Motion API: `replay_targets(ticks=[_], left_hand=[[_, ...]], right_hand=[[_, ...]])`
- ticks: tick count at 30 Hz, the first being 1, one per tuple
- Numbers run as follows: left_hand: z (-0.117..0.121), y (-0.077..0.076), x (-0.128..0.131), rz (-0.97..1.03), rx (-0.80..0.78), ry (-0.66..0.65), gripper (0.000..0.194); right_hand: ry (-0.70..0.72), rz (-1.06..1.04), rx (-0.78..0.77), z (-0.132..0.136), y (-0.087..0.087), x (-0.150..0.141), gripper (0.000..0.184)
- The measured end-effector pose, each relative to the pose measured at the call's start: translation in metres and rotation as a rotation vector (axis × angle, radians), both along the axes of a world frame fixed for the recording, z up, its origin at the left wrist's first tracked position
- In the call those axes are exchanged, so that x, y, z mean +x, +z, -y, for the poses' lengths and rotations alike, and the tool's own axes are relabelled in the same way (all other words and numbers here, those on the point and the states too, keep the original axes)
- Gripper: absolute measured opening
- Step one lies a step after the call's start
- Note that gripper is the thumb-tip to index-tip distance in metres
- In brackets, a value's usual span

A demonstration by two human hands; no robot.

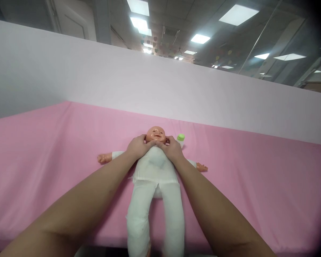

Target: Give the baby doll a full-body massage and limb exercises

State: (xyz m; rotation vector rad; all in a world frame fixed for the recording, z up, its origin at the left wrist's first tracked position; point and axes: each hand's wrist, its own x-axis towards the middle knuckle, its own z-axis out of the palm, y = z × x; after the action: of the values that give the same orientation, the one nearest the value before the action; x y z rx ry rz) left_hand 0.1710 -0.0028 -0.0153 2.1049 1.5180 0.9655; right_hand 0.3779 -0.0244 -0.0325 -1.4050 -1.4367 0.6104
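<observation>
A baby doll (pixel 153 171) in a white cloth suit lies on its back on the pink sheet (pixel 56 157), arms spread, legs toward me. Its plastic head (pixel 156 134) faces up. My left hand (pixel 138 146) curls around the doll's neck and jaw on the left side. On the other side of the head, my right hand (pixel 172 149) grips the neck and jaw the same way. Both thumbs meet under the chin. The fingers are wrapped round the doll.
A small bottle with a green cap (pixel 181 139) stands on the sheet just right of the doll's head, close to my right hand. A pale partition wall (pixel 123 78) rises behind the sheet. Ceiling lights show above it.
</observation>
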Motion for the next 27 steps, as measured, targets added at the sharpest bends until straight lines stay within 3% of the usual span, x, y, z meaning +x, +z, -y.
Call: replay_targets(ticks=[8, 14, 20, 24, 27], left_hand=[[-0.005, -0.003, -0.003, 0.036, -0.006, -0.008, 0.067], [-0.011, -0.006, -0.005, 0.093, -0.032, -0.018, 0.058], [-0.011, -0.007, -0.004, 0.123, -0.05, -0.019, 0.063], [-0.005, -0.004, -0.001, 0.028, -0.007, 0.007, 0.065], [-0.003, -0.002, 0.0, -0.014, 0.003, 0.014, 0.064]], right_hand=[[0.06, -0.029, 0.0, 0.001, 0.005, 0.003, 0.047], [0.17, -0.112, -0.033, -0.004, -0.001, 0.007, 0.048], [0.094, -0.023, -0.01, -0.002, 0.001, 0.004, 0.051], [-0.008, 0.087, 0.006, 0.002, 0.005, -0.001, 0.063], [-0.02, 0.131, 0.004, 0.002, 0.005, -0.002, 0.057]])
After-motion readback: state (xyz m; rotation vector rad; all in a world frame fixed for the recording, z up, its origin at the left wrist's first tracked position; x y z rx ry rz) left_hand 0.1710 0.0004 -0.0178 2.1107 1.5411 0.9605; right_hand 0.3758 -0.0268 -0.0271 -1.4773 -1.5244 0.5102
